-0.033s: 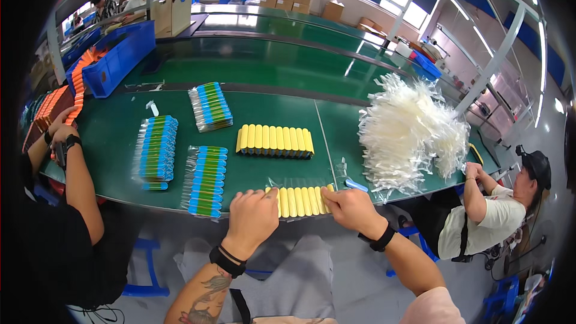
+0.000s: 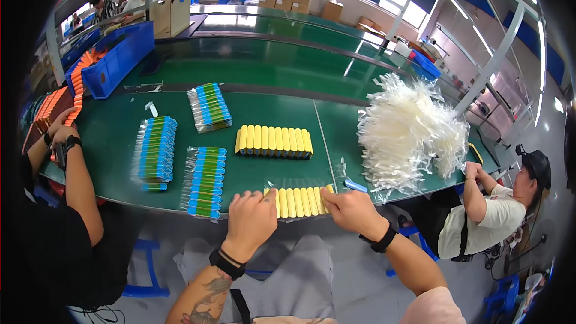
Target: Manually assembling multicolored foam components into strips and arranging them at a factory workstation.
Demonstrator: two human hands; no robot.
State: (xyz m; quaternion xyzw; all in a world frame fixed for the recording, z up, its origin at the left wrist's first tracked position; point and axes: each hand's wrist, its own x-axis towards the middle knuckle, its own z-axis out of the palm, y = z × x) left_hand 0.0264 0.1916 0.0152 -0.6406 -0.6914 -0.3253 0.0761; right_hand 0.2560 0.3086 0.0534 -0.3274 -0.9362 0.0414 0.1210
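At the table's front edge, a row of yellow round-ended strips point(image 2: 298, 203) lies side by side, with clear plastic film around it. My left hand point(image 2: 252, 216) grips its left end, fingers closed. On the right end, my right hand point(image 2: 354, 209) is closed, thumb and fingers pressing it. Beyond them stands a similar block of yellow strips point(image 2: 274, 138) with dark undersides. Left of my hands lies a row of blue-and-green strips in clear film point(image 2: 207, 181). A taller blue-and-green stack point(image 2: 158, 151) and another stack point(image 2: 210, 105) sit farther off.
A heap of clear plastic sleeves point(image 2: 405, 135) covers the right of the green table point(image 2: 270, 99). One small blue piece point(image 2: 355, 186) lies near my right hand. A blue bin point(image 2: 123, 63) stands far left. Co-workers sit at left point(image 2: 78, 186) and right point(image 2: 489, 216).
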